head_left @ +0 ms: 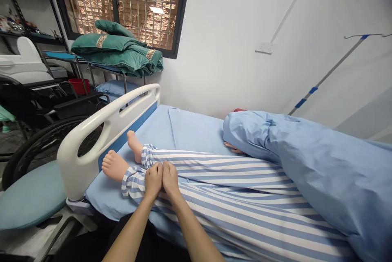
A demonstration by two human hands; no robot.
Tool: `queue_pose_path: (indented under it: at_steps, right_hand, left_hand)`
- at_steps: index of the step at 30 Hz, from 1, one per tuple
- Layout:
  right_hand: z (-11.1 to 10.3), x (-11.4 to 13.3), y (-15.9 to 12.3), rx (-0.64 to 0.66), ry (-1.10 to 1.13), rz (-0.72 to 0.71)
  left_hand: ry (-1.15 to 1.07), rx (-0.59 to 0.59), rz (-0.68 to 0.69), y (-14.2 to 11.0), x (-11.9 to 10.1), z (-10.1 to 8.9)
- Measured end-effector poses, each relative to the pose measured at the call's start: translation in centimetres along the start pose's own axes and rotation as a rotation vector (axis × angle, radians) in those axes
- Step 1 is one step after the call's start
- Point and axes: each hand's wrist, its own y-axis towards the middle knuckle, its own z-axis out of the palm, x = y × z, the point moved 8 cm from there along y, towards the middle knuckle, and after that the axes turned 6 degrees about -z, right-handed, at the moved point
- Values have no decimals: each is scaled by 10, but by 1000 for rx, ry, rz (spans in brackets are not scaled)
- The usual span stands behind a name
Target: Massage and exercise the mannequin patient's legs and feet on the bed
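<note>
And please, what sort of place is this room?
Probably a hospital or care room: there is a bed, a wheelchair past its end, and a hooked pole like a drip stand.

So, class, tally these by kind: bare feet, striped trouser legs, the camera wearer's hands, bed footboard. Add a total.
Bare feet: 2
Striped trouser legs: 2
Wearer's left hand and right hand: 2
Footboard: 1
Total: 7
</note>
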Motion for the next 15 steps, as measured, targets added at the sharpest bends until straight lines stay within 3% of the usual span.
queue_pose_path:
  at_steps: [4,7,15]
  right_hand:
    - [-20,37,7,39,-113,-124]
    - [-24,48,5,39,-143,-175]
    - [0,-1,-15,68,-281,-175]
  left_hand:
    - [13,35,20,-1,-3,3]
    - [4,46,19,-1,-1,4]
    - [-60,-5,-8,0,5,0]
